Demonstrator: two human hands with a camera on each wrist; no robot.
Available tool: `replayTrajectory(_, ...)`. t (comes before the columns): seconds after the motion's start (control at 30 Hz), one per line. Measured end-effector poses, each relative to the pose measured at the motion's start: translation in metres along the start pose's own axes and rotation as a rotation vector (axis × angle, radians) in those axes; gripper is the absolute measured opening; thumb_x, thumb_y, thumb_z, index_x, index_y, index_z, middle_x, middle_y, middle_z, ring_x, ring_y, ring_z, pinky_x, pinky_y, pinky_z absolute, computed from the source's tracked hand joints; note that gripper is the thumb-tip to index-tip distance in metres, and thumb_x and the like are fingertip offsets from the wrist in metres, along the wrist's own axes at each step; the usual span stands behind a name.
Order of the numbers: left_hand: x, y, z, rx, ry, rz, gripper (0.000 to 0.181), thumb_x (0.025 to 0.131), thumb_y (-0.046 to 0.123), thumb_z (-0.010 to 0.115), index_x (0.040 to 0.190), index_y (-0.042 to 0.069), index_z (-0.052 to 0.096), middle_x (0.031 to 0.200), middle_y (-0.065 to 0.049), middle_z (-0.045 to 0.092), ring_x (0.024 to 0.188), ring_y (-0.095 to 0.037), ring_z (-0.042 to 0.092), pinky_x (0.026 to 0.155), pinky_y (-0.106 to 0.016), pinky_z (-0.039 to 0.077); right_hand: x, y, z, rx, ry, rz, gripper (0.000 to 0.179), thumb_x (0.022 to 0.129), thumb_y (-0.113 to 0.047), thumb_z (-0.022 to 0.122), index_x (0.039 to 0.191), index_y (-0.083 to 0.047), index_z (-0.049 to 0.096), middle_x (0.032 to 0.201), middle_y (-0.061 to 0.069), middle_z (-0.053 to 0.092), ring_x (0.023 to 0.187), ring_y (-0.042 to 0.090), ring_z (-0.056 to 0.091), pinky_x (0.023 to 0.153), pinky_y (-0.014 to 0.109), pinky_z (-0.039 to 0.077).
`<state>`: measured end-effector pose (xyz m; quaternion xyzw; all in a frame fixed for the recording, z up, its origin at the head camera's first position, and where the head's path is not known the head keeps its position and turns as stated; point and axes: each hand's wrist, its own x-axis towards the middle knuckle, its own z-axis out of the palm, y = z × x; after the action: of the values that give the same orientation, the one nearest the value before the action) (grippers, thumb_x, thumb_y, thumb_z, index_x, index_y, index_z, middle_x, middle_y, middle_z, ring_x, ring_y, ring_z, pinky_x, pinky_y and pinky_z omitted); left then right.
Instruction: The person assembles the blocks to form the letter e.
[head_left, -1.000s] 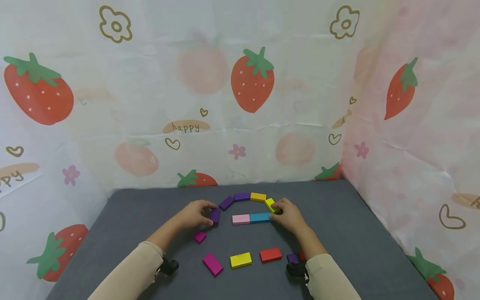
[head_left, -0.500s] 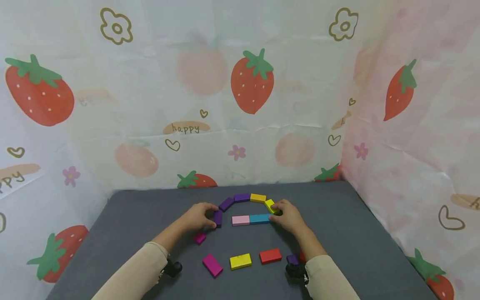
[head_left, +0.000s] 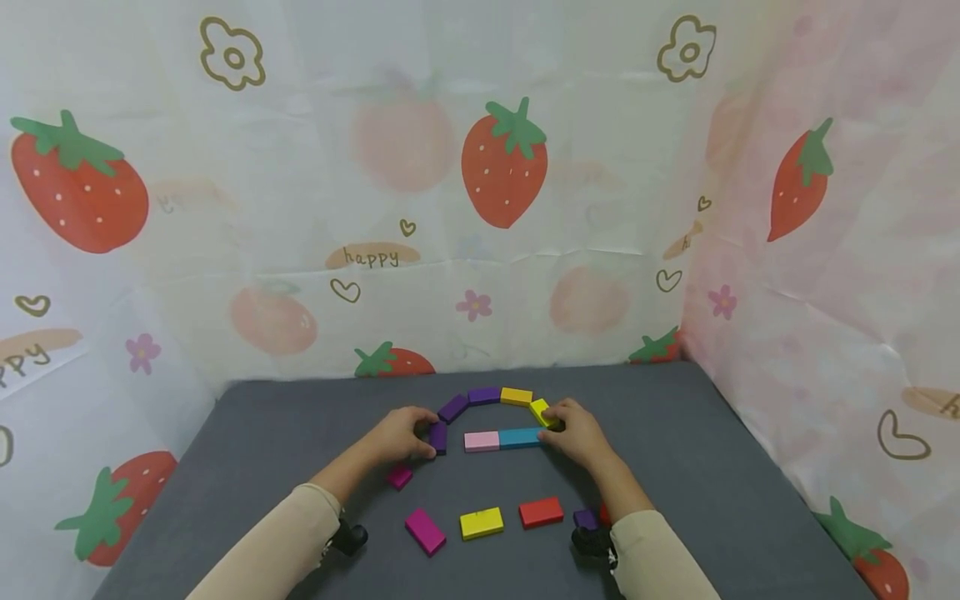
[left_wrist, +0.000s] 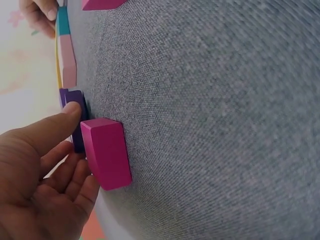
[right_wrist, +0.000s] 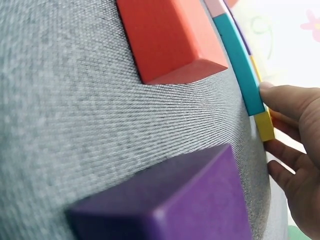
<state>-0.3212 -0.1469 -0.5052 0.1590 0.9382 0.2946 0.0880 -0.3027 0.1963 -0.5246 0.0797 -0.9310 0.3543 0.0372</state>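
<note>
My left hand [head_left: 397, 435] pinches a purple block [head_left: 438, 437] at the left end of a curved row, thumb on its near side in the left wrist view. The row runs on through two more purple blocks [head_left: 484, 396], an orange-yellow block [head_left: 517, 397] and a yellow block [head_left: 540, 412]. My right hand [head_left: 579, 435] holds the row's right end, index finger at the yellow block. Its thumb lies at the end of a blue block [right_wrist: 242, 67], beside a yellow block end [right_wrist: 265, 127]. A pink block [head_left: 482, 442] adjoins the blue one inside the curve.
Nearer me lie two magenta blocks [head_left: 425, 532], a yellow block [head_left: 482, 523], a red block [head_left: 541, 512] and a purple block [head_left: 585, 519]. My right wrist partly hides another red block [head_left: 604, 513]. Strawberry-printed sheets [head_left: 504, 167] stand behind the grey table [head_left: 712, 467].
My left hand has slid the purple block slightly right and nearer the curved row, straightening it. My right hand stays in place.
</note>
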Motion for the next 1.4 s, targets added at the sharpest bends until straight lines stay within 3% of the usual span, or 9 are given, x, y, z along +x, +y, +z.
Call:
replayTrajectory(0.53, 0.0004, 0.0020, 0.0043, 0.025, 0.013, 0.041, 0.059, 0.078, 0.019, 0.091, 0.131, 0.008, 0.068, 0.134, -0.012, 0.065, 0.129, -0.031, 0.058, 0.109, -0.047, 0.045, 0.0000, -0.0001, 0.0017, -0.007, -0.004, 0.011, 0.039, 0.090, -0.019, 0.081, 0.125, -0.006, 0.072, 0.123, 0.007, 0.062, 0.113, 0.029, 0.061, 0.099, 0.049, 0.051)
replayTrajectory(1.4, 0.0027, 0.0000, 0.0012, 0.036, 0.001, 0.033, 0.059, 0.079, 0.019, 0.090, 0.132, 0.007, 0.067, 0.136, -0.014, 0.063, 0.133, -0.034, 0.055, 0.112, -0.050, 0.042, 0.0019, 0.0005, -0.0005, -0.007, -0.014, 0.010, 0.040, 0.090, -0.020, 0.081, 0.126, -0.006, 0.071, 0.123, 0.008, 0.062, 0.114, 0.029, 0.061, 0.099, 0.050, 0.051)
